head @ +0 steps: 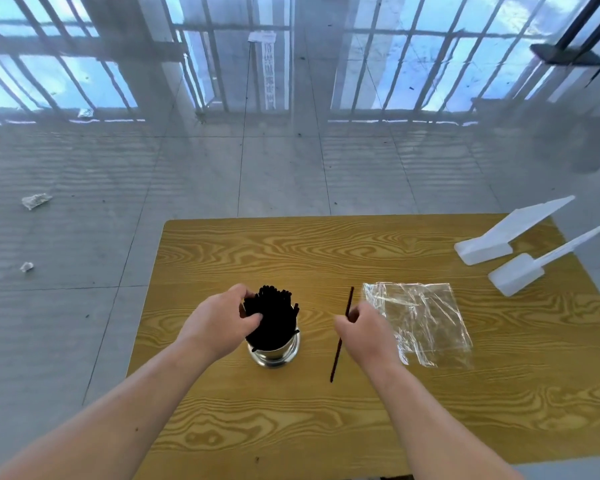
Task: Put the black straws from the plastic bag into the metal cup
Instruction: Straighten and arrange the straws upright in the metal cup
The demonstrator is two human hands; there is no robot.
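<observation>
A metal cup (274,353) stands on the wooden table (361,427), packed with a thick bundle of black straws (276,315) that rise above its rim. My left hand (219,322) curls around the left side of that bundle, thumb and fingers touching the straws. Right of the cup, a single black straw (336,358) runs from near to far, and my right hand (364,332) pinches it near its middle. The clear plastic bag (420,322) lies flat and crumpled just right of that hand, with no straws visible inside.
Two white plastic scoops (499,237) (520,271) lie at the table's far right corner. Beyond the table is a grey tiled floor with scraps of crumpled paper (35,200) at the left.
</observation>
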